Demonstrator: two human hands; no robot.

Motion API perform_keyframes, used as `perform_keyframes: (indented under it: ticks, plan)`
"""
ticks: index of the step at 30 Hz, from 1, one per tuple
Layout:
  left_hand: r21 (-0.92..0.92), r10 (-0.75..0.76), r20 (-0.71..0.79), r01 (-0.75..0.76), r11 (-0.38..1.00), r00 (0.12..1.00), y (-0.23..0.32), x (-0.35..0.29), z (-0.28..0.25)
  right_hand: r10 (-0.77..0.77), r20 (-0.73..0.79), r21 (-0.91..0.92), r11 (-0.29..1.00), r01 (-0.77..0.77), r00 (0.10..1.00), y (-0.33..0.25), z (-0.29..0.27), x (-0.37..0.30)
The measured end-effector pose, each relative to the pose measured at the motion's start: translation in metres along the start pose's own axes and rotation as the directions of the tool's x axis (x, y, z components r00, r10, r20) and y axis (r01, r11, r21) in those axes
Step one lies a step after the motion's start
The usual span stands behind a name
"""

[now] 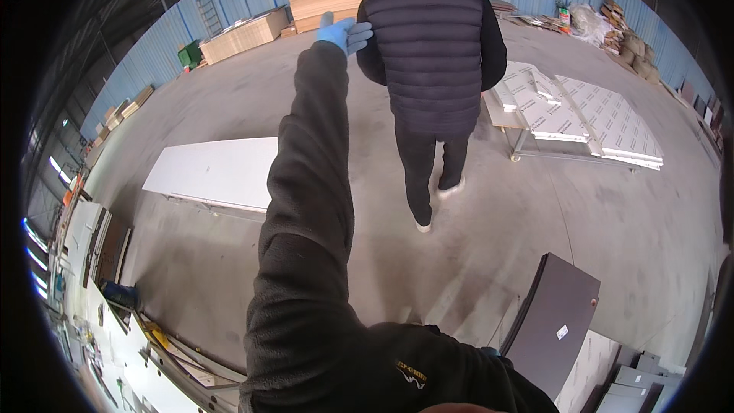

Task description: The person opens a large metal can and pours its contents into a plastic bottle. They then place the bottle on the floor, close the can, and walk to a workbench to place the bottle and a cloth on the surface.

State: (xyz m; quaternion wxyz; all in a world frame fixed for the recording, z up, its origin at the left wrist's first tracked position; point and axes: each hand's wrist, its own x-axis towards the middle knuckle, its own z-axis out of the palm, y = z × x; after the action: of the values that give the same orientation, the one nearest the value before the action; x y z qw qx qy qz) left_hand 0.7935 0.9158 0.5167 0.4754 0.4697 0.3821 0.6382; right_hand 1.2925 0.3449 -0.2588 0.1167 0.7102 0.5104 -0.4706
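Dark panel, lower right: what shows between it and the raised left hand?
The head view shows concrete floor, then a person, between dark panel and left hand.

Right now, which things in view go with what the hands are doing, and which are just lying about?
Likely with the job:
- dark panel, beside the mostly hidden right hand; grip unclear
- left hand, gloved, raised near the co-worker

Apparently lying about:
- long white board, left
- white sheets, right
- wood stack, back
- ladder, far wall
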Motion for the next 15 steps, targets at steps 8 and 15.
perform_keyframes:
  ticks: [8,15]
  plan:
    - [0.117,0.08,0.07,-0.088,0.989,0.994,0.003,0.0,0.029,0.105,0.057,0.149,0.982,-0.113,0.993,-0.027,-0.03,-0.055]
    - [-0.074,0.075,0.09,-0.068,0.995,0.993,-0.008,0.001,0.05,0.145,0.101,0.253,0.953,-0.166,0.984,-0.052,-0.053,-0.085]
